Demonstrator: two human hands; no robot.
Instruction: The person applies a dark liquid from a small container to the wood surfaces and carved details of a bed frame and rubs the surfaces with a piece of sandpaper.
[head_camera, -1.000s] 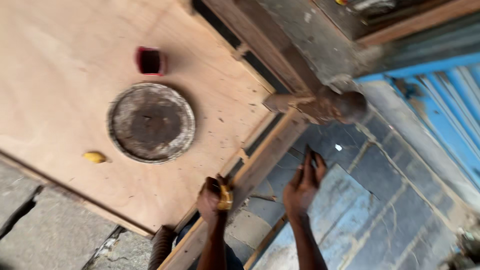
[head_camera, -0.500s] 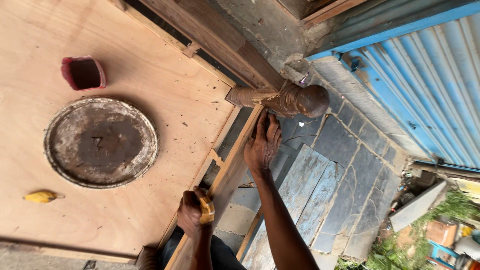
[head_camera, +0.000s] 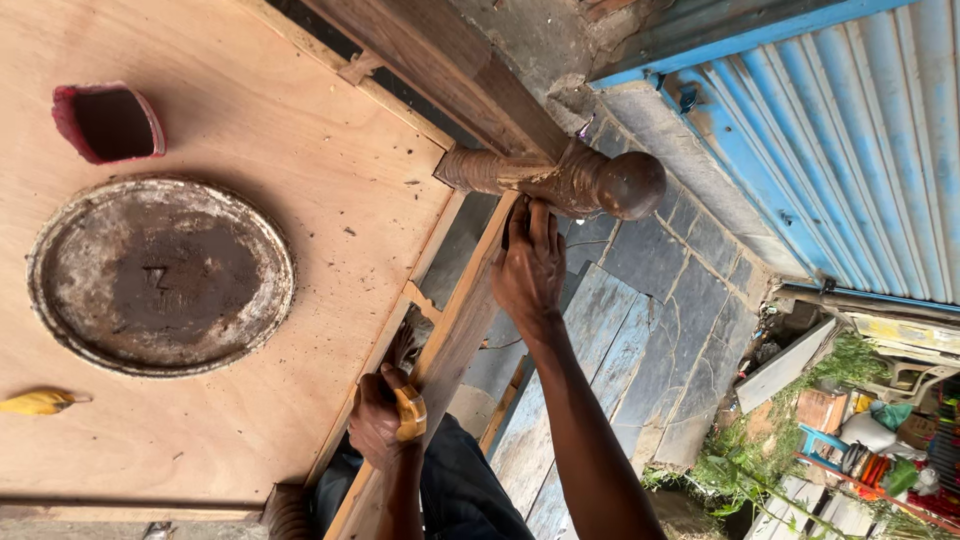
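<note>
Two hands work along the wooden rail edging a plywood tabletop.

The wider frame is partly hidden by the forearms, and the carved leg's (head_camera: 560, 180) fixing cannot be made out. Beyond the left hand (head_camera: 380, 420) lie a round rusty lid (head_camera: 160, 275), a red cup (head_camera: 108, 122) and a yellow scrap (head_camera: 40, 402) on the tabletop (head_camera: 300, 150); blue sheeting (head_camera: 850, 130) rises past the right hand (head_camera: 528, 265). The left grip is closed around a small yellow object (head_camera: 410, 412), pressed to the rail (head_camera: 455, 330). The right grip is loosely open, fingertips touching the leg above the rail.
</note>
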